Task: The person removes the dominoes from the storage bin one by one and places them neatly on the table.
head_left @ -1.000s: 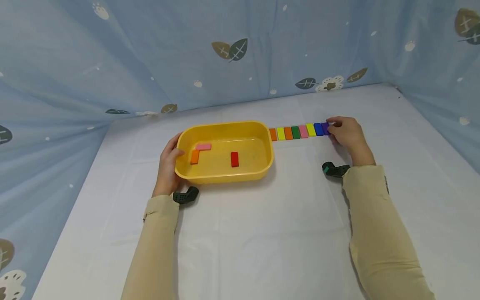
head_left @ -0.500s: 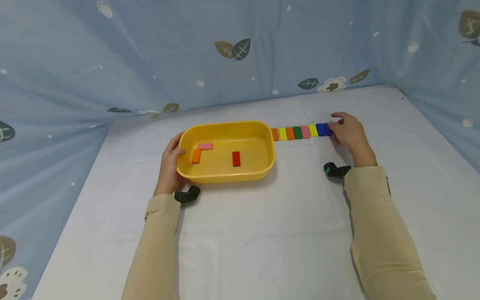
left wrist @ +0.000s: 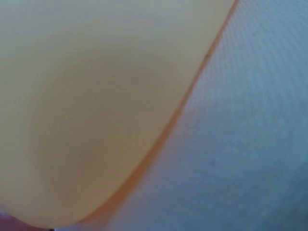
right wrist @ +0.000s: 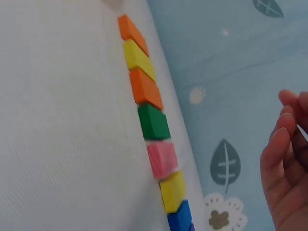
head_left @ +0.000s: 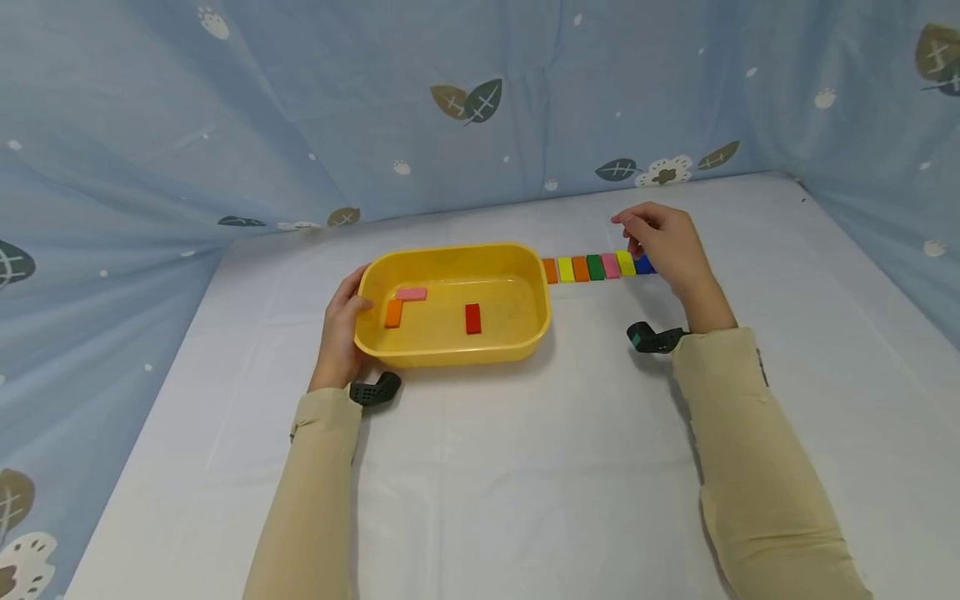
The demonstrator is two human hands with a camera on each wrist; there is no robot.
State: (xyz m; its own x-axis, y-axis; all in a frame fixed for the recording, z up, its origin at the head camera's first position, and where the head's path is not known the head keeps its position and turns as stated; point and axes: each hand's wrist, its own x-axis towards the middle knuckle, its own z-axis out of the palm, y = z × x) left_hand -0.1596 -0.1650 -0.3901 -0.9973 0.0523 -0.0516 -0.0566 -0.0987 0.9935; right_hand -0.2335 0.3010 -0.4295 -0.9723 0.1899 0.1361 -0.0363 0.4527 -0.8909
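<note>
Right hand (head_left: pixel 666 246) fingers loosely bent, holding nothing, over right end of block row (head_left: pixel 596 267) on desk (head_left: pixel 525 467). Left hand (head_left: pixel 341 333) grips yellow basin (head_left: pixel 450 358) at left rim. Looks mostly done: eight blocks lined up; red block (head_left: pixel 472 318), orange block (head_left: pixel 393 313), pink block (head_left: pixel 411 294) left inside.
</note>
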